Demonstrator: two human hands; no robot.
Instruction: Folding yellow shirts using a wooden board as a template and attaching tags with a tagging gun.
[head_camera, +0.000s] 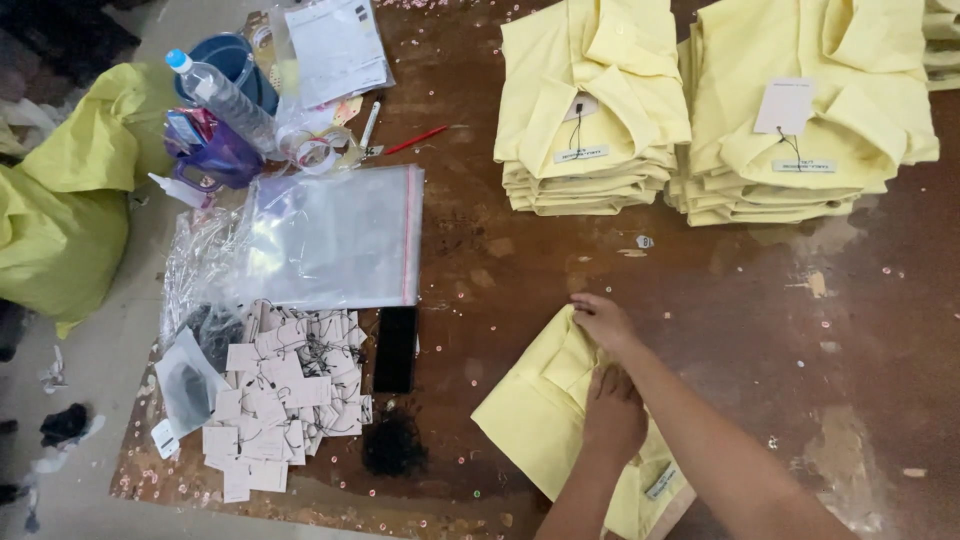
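A folded pale yellow shirt (535, 410) lies tilted on the brown table (720, 300) near its front edge. My left hand (615, 415) rests on the shirt's middle, fingers curled into the fabric by the collar. Just beyond it, my right hand (605, 322) pinches the shirt's far upper edge. A small label shows on the shirt by my left forearm. Two stacks of folded yellow shirts with hang tags stand at the back, one in the centre (590, 110), the other to the right (800, 110).
On the left lie a heap of paper hang tags with strings (285, 395), a black phone (396, 350), a dark clump of threads (393, 447), clear zip bags (330, 240), a water bottle (222, 95), a purple jug (210, 150), pens and papers. Yellow cloth (60, 200) hangs off the table's left edge.
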